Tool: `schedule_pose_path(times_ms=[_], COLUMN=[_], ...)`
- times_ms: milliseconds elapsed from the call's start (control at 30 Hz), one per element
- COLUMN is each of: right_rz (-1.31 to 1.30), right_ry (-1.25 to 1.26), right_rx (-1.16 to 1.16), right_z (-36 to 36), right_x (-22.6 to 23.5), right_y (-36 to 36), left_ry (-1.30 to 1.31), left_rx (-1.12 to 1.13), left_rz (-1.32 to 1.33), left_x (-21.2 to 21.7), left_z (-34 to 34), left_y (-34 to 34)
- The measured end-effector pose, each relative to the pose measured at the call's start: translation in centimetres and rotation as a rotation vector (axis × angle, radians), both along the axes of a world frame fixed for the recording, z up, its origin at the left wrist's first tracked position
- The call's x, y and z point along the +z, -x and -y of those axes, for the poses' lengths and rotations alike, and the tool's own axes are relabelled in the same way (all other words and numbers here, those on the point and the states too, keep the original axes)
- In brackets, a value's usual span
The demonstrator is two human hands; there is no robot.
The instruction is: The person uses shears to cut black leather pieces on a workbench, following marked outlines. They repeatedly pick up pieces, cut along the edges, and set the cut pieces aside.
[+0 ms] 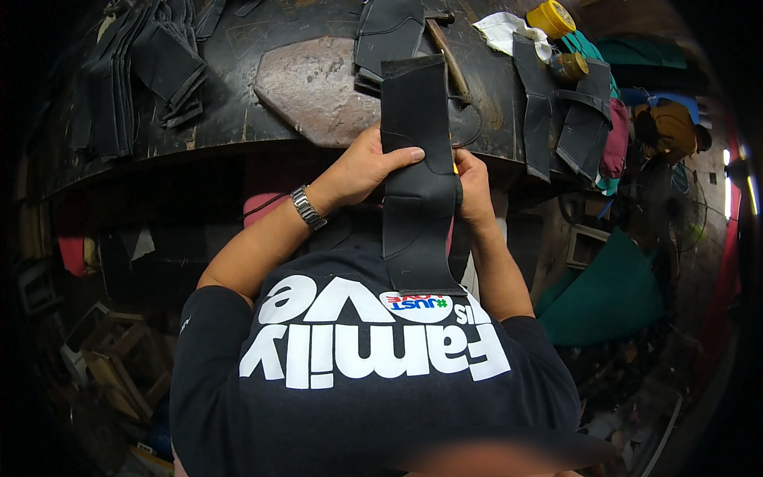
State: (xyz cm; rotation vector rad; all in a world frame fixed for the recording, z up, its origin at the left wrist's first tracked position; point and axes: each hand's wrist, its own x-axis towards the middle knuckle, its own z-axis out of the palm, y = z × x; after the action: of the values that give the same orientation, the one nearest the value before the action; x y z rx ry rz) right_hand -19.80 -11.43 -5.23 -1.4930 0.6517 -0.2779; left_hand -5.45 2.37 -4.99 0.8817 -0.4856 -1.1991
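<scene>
A long black leather-like piece (417,191) hangs in front of my chest, its far end over the table's edge and its near end bent down by my shirt. My left hand (362,168) grips its left edge, the thumb lying flat on top and the other fingers hidden beneath. At the right edge, my right hand (474,189) is closed round a small thing with a yellow part (456,168). Most of that thing is hidden by the fingers and the piece, so its kind does not show.
A brown stone slab (314,91) lies on the dark table (230,95). Beyond the held piece are more black pieces (388,36) and a hammer (447,56). Black stacks (107,87) lie at left. Cut pieces (534,107), a white cloth (509,36) and a yellow pot (550,19) are at right.
</scene>
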Motion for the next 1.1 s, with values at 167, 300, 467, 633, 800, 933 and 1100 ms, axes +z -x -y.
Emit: schedule_pose_path(times_ms=[167, 300, 467, 633, 800, 933, 1100], right_rz=[-0.107, 0.13, -0.123, -0.382, -0.323, -0.229, -0.094], right_ry=[-0.253, -0.319, -0.29, -0.345, -0.148, 0.042, -0.007], right_rx=[0.002, 0.107, 0.057, 0.158, 0.303, 0.423, 0.415], right_z=[-0.1, -0.5, -1.5, -1.9, -2.1, -2.6, -2.4], right_x=[0.7, 1.5, 0.7, 0.0, -0.9, -1.3, -1.0], right_y=[1.7, 3.6, 4.2, 4.8, 4.4, 4.7, 5.7], left_ry=[0.048, 0.019, 0.183, 0.34, 0.325, -0.156, -0.494], left_rx=[0.179, 0.334, 0.205, 0.244, 0.131, 0.404, 0.504], left_rz=[-0.124, -0.105, -0.149, 0.131, 0.197, 0.905, 1.77], left_x=[1.6, 4.1, 8.0, 10.6, 9.4, 6.0, 1.6], left_z=[-0.6, -1.7, -1.3, 6.3, 17.7, 20.2, 13.5], left_y=[-2.1, -4.7, -6.7, -11.0, -14.0, -16.1, -14.8])
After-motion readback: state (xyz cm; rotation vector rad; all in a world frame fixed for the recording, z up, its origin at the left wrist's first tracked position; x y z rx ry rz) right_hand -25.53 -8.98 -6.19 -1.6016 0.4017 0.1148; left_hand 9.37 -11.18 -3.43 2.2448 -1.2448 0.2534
